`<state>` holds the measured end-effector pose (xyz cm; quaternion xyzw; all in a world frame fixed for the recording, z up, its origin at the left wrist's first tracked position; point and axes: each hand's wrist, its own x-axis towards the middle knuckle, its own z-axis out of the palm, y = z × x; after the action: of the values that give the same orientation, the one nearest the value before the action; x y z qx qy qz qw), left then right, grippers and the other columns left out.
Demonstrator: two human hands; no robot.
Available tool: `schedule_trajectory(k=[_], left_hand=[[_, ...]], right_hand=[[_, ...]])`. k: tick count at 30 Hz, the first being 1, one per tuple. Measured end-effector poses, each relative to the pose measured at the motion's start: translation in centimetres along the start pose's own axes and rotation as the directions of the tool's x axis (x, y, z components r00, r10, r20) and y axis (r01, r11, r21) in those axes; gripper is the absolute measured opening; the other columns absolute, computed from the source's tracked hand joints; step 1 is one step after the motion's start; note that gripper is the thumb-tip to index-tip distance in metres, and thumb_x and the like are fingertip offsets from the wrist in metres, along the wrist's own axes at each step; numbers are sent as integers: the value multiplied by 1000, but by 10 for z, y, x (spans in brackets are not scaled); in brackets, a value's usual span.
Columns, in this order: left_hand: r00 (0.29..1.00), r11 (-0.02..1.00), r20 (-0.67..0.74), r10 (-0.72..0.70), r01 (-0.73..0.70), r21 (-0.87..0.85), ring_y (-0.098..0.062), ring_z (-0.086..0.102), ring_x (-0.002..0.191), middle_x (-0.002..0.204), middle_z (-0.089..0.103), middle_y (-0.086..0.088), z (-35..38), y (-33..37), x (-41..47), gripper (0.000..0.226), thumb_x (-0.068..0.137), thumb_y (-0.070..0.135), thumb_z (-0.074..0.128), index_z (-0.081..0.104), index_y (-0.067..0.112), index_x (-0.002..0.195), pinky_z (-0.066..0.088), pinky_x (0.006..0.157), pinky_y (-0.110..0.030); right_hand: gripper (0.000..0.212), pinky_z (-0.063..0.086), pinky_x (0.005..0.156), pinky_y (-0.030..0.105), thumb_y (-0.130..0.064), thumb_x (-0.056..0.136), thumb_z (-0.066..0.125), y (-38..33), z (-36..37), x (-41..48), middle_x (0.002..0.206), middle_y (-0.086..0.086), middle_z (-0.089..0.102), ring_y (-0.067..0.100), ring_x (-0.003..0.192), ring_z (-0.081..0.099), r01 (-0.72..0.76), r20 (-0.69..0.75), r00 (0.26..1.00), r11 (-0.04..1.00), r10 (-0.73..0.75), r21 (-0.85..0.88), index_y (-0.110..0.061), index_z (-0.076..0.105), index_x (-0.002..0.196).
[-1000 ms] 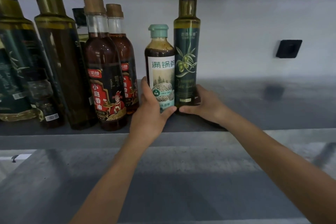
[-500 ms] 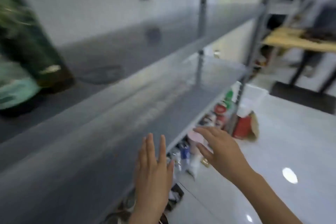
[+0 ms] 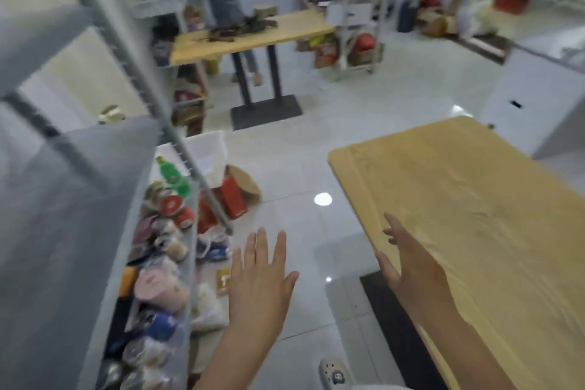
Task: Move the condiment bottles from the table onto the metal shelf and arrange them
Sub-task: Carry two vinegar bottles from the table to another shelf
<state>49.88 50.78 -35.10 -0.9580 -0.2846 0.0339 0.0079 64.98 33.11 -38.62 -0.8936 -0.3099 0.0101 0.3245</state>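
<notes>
The view has swung away from the bottles; none of the condiment bottles shows in the head view now. The grey metal shelf (image 3: 72, 199) runs along the left, blurred by motion. A bare wooden table (image 3: 474, 199) fills the right. My left hand (image 3: 259, 275) hovers over the tiled floor between shelf and table, palm down, fingers spread, holding nothing. My right hand (image 3: 411, 269) reaches over the table's near left edge, fingers apart and empty.
A lower shelf level (image 3: 158, 279) holds several packets, cans and a green bottle (image 3: 172, 177). A white bin (image 3: 205, 152) and red box (image 3: 232, 199) sit on the floor. A second wooden table (image 3: 247, 35), a person behind it and wire racks stand at the back.
Both hands let go of the two bottles on the shelf and drew back. The view turned right, from the shelf to the floor and the wooden table.
</notes>
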Motion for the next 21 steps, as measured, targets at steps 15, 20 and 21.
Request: schedule_trajectory(k=[15,20,21], left_hand=[[615,632,253,747,-775,19,-27,-9,147,160,-8,-9,21,150,-90,67,100,49,26,-14,27,150,-4,118,-50],[496,499,236,836,-865,49,-27,-8,147,160,-7,-9,19,214,-133,67,100,48,26,-13,26,150,-3,118,-50],[481,483,223,848,-874,50,-27,-8,147,160,-7,-9,19,228,-142,67,100,48,26,-12,26,150,-3,118,-50]], right_hand=[[74,43,75,22,-32,90,58,43,-93,-263,131,-10,53,9,114,55,-713,-380,649,701,659,-1,-30,11,148],[76,46,75,26,-30,91,57,60,-128,-340,132,-10,52,11,111,56,-813,-479,468,574,743,98,-35,8,148],[75,46,74,26,-30,91,56,66,-136,-354,132,-11,52,11,111,56,-822,-488,442,558,753,116,-36,8,148]])
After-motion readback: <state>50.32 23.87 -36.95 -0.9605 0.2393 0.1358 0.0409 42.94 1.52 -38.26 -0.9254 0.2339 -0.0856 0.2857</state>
